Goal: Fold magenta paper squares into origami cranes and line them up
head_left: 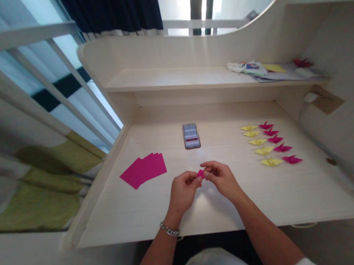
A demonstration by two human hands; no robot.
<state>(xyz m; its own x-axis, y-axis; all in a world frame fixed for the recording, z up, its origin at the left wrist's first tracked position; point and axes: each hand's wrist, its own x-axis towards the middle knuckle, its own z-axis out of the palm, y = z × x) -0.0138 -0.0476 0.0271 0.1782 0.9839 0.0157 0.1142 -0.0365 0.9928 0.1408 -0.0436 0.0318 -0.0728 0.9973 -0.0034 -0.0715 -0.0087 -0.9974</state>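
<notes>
A small folded piece of pink paper [200, 173] is pinched between my two hands above the front middle of the desk. My left hand [184, 190] grips its left side between thumb and fingers. On the other side, the thumb and fingertips of my right hand [221, 179] close on the paper. Fingers cover most of it, so its exact fold is hidden. Several pink paper sheets [145, 169] lie fanned out to the left. Over on the right stand two columns of folded paper cranes, yellow cranes [258, 142] beside pink cranes [275, 139].
A phone-like object with a blurred face [191, 136] lies beyond my hands on the white desk [216, 121]. Papers [265, 70] rest on the raised shelf [168, 79] at the back. A cable [308, 128] runs down the right wall from a socket plate [324, 99]. White railings [45, 77] flank the left.
</notes>
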